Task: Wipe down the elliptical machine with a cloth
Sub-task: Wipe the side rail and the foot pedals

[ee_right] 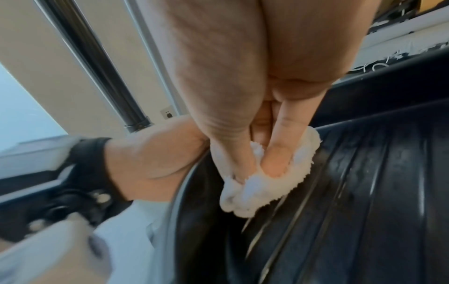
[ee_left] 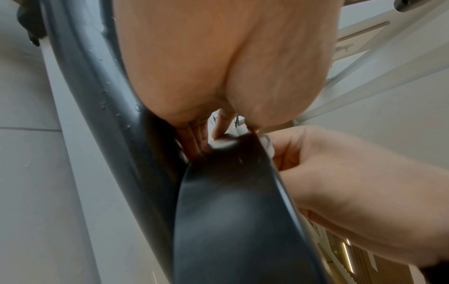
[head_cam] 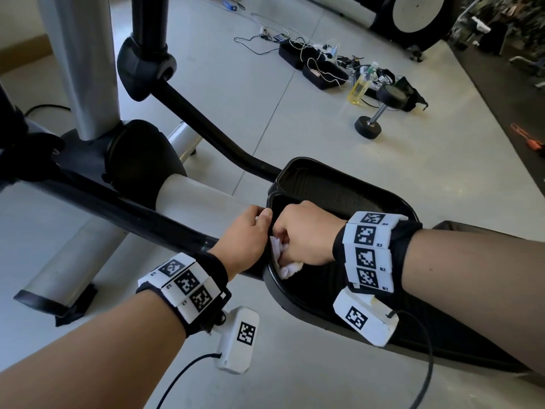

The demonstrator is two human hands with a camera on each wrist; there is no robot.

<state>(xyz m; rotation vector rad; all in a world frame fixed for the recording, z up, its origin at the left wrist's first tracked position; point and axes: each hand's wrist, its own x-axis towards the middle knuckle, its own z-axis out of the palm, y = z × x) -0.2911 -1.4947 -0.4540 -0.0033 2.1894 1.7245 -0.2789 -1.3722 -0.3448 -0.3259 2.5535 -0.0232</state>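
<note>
Right hand (head_cam: 306, 231) clenching fluffy white cloth (ee_right: 255, 184) against ribbed black pedal tray (head_cam: 339, 293), scrubbing | left hand (head_cam: 244, 237) gripping rim, steadying.

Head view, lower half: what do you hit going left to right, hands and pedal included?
Left hand gripping the front rim of the near pedal → white cloth → right hand bunching the cloth inside the pedal.
</note>
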